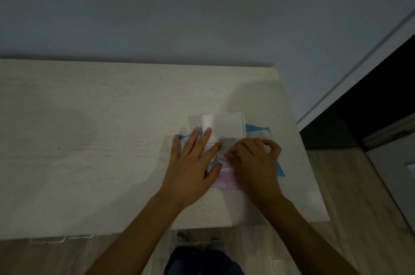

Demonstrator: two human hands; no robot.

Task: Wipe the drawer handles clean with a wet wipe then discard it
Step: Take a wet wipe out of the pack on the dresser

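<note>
A blue, white and pink pack of wet wipes [258, 133] lies flat on the pale wooden dresser top [101, 140], its white plastic lid [224, 126] flipped open toward the wall. My left hand [193, 162] presses down on the pack's left half with straight fingers. My right hand [253, 160] sits on the pack's right half, fingers curled, pinching at the opening just below the lid. What lies between its fingertips is hidden. White drawer handles [62, 238] peek out below the dresser's front edge at lower left.
A grey wall [202, 5] rises behind the dresser. To the right run a white door frame [359, 65] and a dark doorway [370, 106]. Wood-look floor [359, 196] shows right of and below the dresser. My legs in dark trousers [202, 261] stand at the front edge.
</note>
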